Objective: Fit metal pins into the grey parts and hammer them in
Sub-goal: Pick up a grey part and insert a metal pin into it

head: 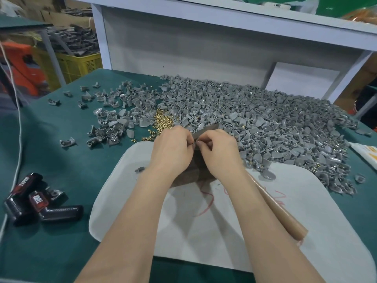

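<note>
1. Left hand (173, 149): fingers curled in, tips meeting the right hand's over the dark block (193, 174). It pinches a small piece, which I read as a grey part (195, 142); most of it is hidden by the fingers.
2. Right hand (221, 151): thumb and forefinger are pinched onto the same piece from the right side. There may be a pin in that pinch, but it is too small to tell.
3. The task's thing sits between the two sets of fingertips, above the block, at the far edge of the white mat (306, 201).
4. Key relation: the hammer handle (279, 211) lies on the mat, passing under the right forearm. Its long axis runs from beneath the right wrist out toward the mat's near right corner. The head end is hidden under the hand. My read is that the right hand is the nearer one and only needs to let go and drop back along the handle, while the left keeps the part on the block.
5. Brass pins (163, 119) are scattered on the table (61, 160) just beyond the left hand, so that hand is nearer for a refill.
6. The heap of grey parts (255, 119) runs along the table's far edge and down its right side, touching the mat's far right corner. Looser parts are spread toward the far left corner.
7. One stray part (139, 169) lies on the mat left of the left wrist.
8. Black tools (40, 201) sit near the table's left edge, well apart from the work.
</note>
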Tool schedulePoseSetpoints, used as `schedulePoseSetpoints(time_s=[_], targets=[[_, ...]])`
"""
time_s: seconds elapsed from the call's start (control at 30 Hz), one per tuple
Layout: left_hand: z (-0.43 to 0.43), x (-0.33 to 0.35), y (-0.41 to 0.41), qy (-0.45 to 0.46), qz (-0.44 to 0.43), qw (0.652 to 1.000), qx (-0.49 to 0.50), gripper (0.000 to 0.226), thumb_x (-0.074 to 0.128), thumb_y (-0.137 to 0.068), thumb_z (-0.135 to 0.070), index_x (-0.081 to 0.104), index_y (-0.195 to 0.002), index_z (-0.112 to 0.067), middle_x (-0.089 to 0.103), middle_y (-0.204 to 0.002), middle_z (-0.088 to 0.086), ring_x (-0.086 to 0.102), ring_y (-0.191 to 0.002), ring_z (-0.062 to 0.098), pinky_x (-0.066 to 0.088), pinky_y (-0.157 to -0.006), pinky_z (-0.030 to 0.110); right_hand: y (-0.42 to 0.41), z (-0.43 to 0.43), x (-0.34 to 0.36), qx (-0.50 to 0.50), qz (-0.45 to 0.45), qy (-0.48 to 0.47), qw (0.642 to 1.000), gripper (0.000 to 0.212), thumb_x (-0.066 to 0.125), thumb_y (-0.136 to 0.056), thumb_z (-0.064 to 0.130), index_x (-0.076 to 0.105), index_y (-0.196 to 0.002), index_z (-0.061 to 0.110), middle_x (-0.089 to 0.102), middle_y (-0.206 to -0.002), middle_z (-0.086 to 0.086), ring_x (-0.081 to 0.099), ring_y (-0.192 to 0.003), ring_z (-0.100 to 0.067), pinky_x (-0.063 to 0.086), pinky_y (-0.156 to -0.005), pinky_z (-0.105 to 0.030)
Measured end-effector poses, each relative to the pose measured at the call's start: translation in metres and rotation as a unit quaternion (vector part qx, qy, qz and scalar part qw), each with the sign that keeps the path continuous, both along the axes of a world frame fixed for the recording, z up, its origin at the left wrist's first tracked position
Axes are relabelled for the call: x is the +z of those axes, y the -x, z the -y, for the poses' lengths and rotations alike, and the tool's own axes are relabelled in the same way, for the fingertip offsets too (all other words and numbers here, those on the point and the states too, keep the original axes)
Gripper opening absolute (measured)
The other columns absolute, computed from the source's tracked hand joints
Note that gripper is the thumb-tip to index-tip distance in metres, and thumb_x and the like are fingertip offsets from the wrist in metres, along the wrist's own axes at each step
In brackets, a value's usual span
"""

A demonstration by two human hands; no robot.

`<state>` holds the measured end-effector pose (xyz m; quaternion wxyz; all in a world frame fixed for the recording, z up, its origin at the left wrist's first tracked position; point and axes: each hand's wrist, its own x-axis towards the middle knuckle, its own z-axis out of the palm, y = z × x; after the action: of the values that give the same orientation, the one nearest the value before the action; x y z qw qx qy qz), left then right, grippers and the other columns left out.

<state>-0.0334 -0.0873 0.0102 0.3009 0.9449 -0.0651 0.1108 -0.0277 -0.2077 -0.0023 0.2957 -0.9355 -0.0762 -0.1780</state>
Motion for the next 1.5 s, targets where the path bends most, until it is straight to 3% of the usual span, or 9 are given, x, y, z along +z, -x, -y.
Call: schedulePoseSetpoints(time_s=[0.2,0.33,0.67,0.83,1.03,1.23,1.5], targets=[[0.001,-0.001,0.000,0.001,-0.001,1.000,0.005,0.008,0.060,-0.089,-0.021,0.067,-0.086,-0.019,0.063,-0.103,0.003,0.057,-0.101,0.026,0.048,-0.085,0.041,-0.001,-0.001,-0.005,-0.024,0.001,-0.042,0.999,0.009,0.062,-0.087,0.013,0.069,-0.082,0.016,0.061,-0.088,0.000,0.052,-0.079,-0.014,0.035,-0.072,-0.018],[0.000,-0.001,0.000,0.000,0.004,1.000,0.006,0.009,0.060,-0.089,-0.022,0.068,-0.088,-0.018,0.063,-0.103,0.003,0.057,-0.101,0.026,0.048,-0.084,0.040,-0.001,-0.002,-0.006,-0.035,-0.009,-0.062,0.997,0.009,0.061,-0.087,0.016,0.070,-0.084,0.017,0.064,-0.089,0.001,0.054,-0.080,-0.013,0.040,-0.078,-0.024],[0.001,-0.001,0.001,0.001,0.009,1.000,0.007,0.009,0.060,-0.089,-0.022,0.068,-0.087,-0.018,0.064,-0.103,0.002,0.057,-0.101,0.026,0.048,-0.082,0.038,0.000,-0.003,-0.004,-0.049,-0.022,-0.073,0.996,0.011,0.061,-0.088,0.016,0.071,-0.088,0.013,0.067,-0.090,0.000,0.057,-0.086,-0.014,0.040,-0.081,-0.023],[0.001,-0.001,0.000,0.001,0.007,1.000,0.004,0.008,0.060,-0.088,-0.021,0.066,-0.085,-0.017,0.063,-0.102,0.003,0.057,-0.100,0.026,0.048,-0.084,0.040,0.001,-0.003,-0.003,-0.055,-0.035,-0.083,0.994,0.012,0.059,-0.089,0.017,0.071,-0.087,0.016,0.066,-0.089,0.003,0.053,-0.081,-0.009,0.034,-0.073,-0.017],[0.002,-0.001,0.000,0.003,0.007,1.000,0.006,0.006,0.061,-0.088,-0.020,0.066,-0.084,-0.018,0.063,-0.102,0.003,0.057,-0.100,0.026,0.048,-0.083,0.038,0.001,-0.004,-0.003,-0.049,-0.029,-0.088,0.994,0.010,0.060,-0.088,0.015,0.071,-0.087,0.014,0.065,-0.092,0.001,0.056,-0.085,-0.013,0.037,-0.078,-0.019],[0.002,0.000,0.001,0.007,0.008,1.000,0.007,0.007,0.060,-0.088,-0.017,0.065,-0.083,-0.017,0.065,-0.100,0.005,0.058,-0.098,0.028,0.049,-0.081,0.038,0.002,-0.006,-0.003,-0.032,0.005,-0.064,0.997,0.011,0.061,-0.086,0.007,0.068,-0.078,0.009,0.056,-0.086,0.000,0.048,-0.075,-0.012,0.037,-0.073,-0.023],[0.003,0.000,0.002,0.013,0.013,1.000,0.006,0.007,0.060,-0.087,-0.015,0.066,-0.084,-0.015,0.066,-0.098,0.006,0.060,-0.097,0.028,0.049,-0.080,0.037,0.000,-0.005,0.005,-0.045,-0.051,-0.045,0.997,0.015,0.060,-0.088,0.015,0.060,-0.074,0.020,0.060,-0.096,-0.002,0.056,-0.091,-0.020,0.042,-0.085,-0.031]])
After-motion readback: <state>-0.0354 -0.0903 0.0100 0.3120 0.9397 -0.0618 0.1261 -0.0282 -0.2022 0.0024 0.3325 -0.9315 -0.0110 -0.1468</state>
